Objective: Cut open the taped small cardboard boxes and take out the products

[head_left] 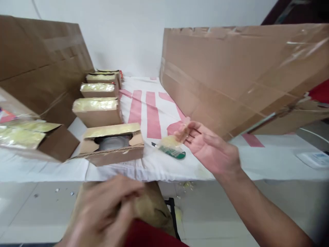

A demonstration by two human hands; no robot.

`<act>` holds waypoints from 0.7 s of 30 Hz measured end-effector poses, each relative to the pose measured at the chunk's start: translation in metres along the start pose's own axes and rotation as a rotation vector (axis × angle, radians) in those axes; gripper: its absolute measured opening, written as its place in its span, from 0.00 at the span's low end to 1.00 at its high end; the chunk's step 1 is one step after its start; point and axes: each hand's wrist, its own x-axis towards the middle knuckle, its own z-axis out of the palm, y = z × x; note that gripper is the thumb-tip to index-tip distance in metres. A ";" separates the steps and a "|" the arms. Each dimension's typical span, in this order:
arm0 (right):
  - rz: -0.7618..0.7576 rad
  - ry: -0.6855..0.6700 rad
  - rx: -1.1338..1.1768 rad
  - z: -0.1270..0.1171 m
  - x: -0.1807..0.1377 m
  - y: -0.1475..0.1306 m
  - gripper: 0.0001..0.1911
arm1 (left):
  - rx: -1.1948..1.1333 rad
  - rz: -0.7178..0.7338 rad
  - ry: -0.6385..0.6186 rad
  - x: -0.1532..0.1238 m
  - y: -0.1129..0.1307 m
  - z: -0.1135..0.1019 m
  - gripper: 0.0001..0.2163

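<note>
My right hand is over the table, palm turned up and fingers stretched to the left. A thin, see-through yellowish film is at its fingertips; I cannot tell whether it sticks to them. Just beneath lies a green utility knife on the cloth. My left hand is in front of the table edge, smeared by motion, so its fingers do not show clearly. Beyond it stands an open cardboard box with a round, clear-looking object inside.
Several small taped boxes stand in a row at the back left. Another box lies tilted at the left. Large cardboard panels rise left and right. A white device sits at the far right.
</note>
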 end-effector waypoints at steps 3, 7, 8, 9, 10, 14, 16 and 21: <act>-0.082 -0.105 -0.109 0.017 -0.029 0.000 0.20 | -0.897 -0.319 -0.067 0.023 0.018 0.065 0.20; -0.101 -0.470 -0.308 0.037 -0.073 0.023 0.09 | -1.554 -0.502 0.014 0.044 0.010 0.097 0.30; -0.114 -0.502 -0.363 0.043 -0.081 0.032 0.10 | -1.574 -0.522 0.049 0.044 0.006 0.099 0.28; -0.139 -0.495 -0.411 0.048 -0.088 0.041 0.11 | -1.561 -0.539 0.079 0.043 0.002 0.100 0.26; -0.166 -0.451 -0.444 0.054 -0.094 0.049 0.12 | -1.529 -0.552 0.100 0.041 -0.001 0.100 0.25; -0.343 -0.188 -0.551 0.070 -0.096 0.070 0.18 | -1.363 -0.498 0.080 0.033 -0.008 0.106 0.21; -0.515 -0.088 -0.703 0.074 -0.090 0.073 0.19 | -1.309 -0.428 0.076 0.031 -0.009 0.109 0.16; -0.717 0.063 -1.029 0.075 -0.075 0.085 0.19 | -1.453 -0.432 0.060 0.029 -0.013 0.115 0.13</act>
